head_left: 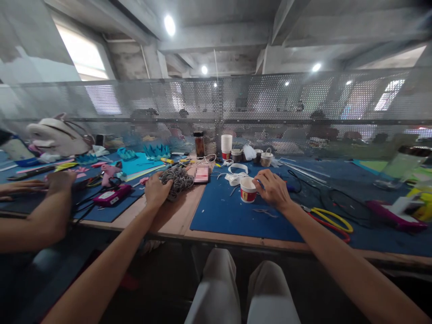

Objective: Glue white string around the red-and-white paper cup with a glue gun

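Observation:
My left hand (158,191) is closed on the left side of a tangled bundle of grey cord (179,183), resting on the bare wooden strip of the table. My right hand (272,189) has its fingers bent at the right rim of a small white-and-red paper cup (248,194), pinching it there. The cup stands upright on a blue mat (216,211). Just right of the cord bundle lies a small box with a pink face (201,174). Behind the cup are a white strap-like ring (238,168) and a crumpled white piece (233,179).
Stacked paper cups (226,146) and a dark jar (199,145) stand at the back before a perforated metal screen (189,103). Red-and-yellow-handled pliers (332,219) lie right, near a glass jar (401,166). Left are a purple box (112,195) and a co-worker's arm (47,220).

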The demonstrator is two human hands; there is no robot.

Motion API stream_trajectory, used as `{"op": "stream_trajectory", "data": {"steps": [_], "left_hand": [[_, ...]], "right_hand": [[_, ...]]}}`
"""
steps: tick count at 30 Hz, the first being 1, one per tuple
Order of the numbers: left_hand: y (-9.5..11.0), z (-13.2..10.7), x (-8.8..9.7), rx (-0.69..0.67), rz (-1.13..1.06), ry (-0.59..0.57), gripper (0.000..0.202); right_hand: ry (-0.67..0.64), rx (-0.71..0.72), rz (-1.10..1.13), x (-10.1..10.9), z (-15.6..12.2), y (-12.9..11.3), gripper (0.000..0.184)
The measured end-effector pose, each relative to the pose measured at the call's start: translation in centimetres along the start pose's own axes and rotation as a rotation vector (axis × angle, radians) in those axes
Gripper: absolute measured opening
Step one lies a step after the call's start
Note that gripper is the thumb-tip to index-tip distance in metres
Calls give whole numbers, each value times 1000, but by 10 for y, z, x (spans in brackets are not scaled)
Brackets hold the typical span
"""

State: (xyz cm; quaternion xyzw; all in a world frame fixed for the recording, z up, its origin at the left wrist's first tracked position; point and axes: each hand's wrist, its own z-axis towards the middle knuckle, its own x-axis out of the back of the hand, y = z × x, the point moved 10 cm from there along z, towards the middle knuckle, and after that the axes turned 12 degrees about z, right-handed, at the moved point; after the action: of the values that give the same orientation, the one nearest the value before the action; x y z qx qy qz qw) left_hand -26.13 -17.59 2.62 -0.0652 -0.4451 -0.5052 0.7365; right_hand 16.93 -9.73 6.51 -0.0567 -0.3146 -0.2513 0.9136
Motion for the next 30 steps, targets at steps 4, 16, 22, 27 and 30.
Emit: {"op": "stream_trajectory", "data": {"steps": [4, 16, 22, 27, 30], "left_hand": [[-9, -1, -9, 61, -4, -100, 56], [-7, 3, 14, 94, -125, 26, 46], [-4, 1, 22, 87, -229, 65, 40], [-3, 0, 21, 81, -329, 83, 36], [2, -2, 22, 57, -410, 77, 39]], "right_hand": [[-8, 0, -11, 0, 0, 0, 23], [26, 13, -27, 3, 0, 0, 22], [30, 39, -29, 4, 0, -5, 19], [24, 78, -5, 5, 2, -13, 19], [-12, 124, 13, 0, 8, -26, 20]]}}
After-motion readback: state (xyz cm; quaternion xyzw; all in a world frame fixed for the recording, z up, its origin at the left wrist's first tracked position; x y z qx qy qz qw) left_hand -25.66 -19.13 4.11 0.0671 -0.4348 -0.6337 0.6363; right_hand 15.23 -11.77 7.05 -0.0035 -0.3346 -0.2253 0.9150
